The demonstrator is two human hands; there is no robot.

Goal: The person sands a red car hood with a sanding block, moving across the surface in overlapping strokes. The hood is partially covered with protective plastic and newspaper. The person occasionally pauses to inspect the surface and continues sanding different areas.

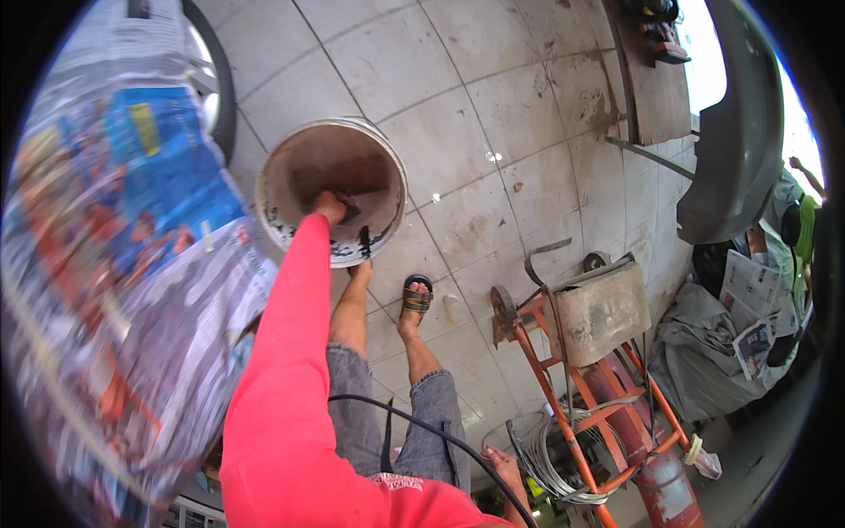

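My left hand [331, 208], in a red sleeve, reaches down inside a round whitish bucket [398, 172] with dark smears on its inner wall. Murky brownish liquid [339, 172] shows in its bottom. The fingers are curled around a small dark piece [351, 212] that I cannot make out. Low in the picture, my right hand [502, 466] hangs at my side, right beside a black cable [440, 428] that crosses in front of my legs. Its fingers are small and partly hidden, so whether it grips anything is unclear.
Printed sheets [167, 229] cover a large object at left, beside a wheel [211, 79]. An orange hand trolley [563, 387] carries a red cylinder [664, 484] and coiled cable [550, 453]. A dark curved panel [735, 132] and grey sheeting [695, 352] occupy the right. The tiled floor [466, 194] is stained.
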